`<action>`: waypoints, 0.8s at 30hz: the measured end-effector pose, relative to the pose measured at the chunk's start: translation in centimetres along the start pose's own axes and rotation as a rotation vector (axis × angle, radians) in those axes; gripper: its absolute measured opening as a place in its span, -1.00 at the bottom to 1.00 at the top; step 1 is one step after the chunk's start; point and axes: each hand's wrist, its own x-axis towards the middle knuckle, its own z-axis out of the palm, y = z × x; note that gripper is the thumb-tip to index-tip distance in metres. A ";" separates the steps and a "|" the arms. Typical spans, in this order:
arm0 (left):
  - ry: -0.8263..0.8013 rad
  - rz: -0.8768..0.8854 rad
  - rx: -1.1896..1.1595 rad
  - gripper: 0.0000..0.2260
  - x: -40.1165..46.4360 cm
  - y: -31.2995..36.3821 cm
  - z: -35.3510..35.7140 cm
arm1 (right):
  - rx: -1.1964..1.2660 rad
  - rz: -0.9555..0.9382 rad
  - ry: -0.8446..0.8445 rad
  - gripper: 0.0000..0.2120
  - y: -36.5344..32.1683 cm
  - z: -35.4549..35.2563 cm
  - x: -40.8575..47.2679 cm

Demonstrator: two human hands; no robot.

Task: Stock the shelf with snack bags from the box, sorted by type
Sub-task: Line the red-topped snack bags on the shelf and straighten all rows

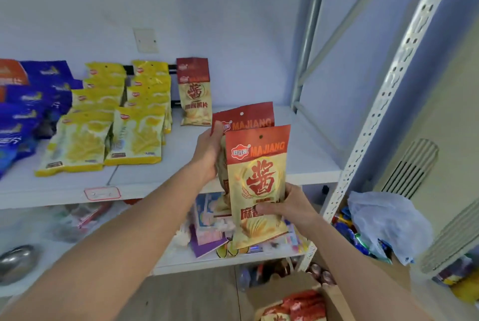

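I hold two red-and-tan MAJIANG bags upright in front of the white shelf (298, 154). My right hand (287, 208) grips the front bag (256, 180) at its lower half. My left hand (208, 154) grips the rear bag (243, 116) from its left side; the front bag hides most of it. Two more red-and-tan bags (194, 92) stand at the back of the shelf, one behind the other. Yellow bags (108, 123) lie in two rows to their left, blue bags (28, 103) at the far left. The cardboard box (305, 302) at bottom right holds more red bags.
A perforated white upright (388, 92) frames the shelf's right side. A lower shelf (207, 258) carries mixed packets and a metal bowl (15, 261). To the right sit another box and a white plastic bag (383, 222) with coloured snacks. A price label (102, 193) hangs on the shelf's front edge.
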 end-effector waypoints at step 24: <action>0.077 0.058 0.045 -0.35 24.0 6.3 -9.0 | 0.073 0.089 -0.026 -0.53 -9.2 8.7 25.4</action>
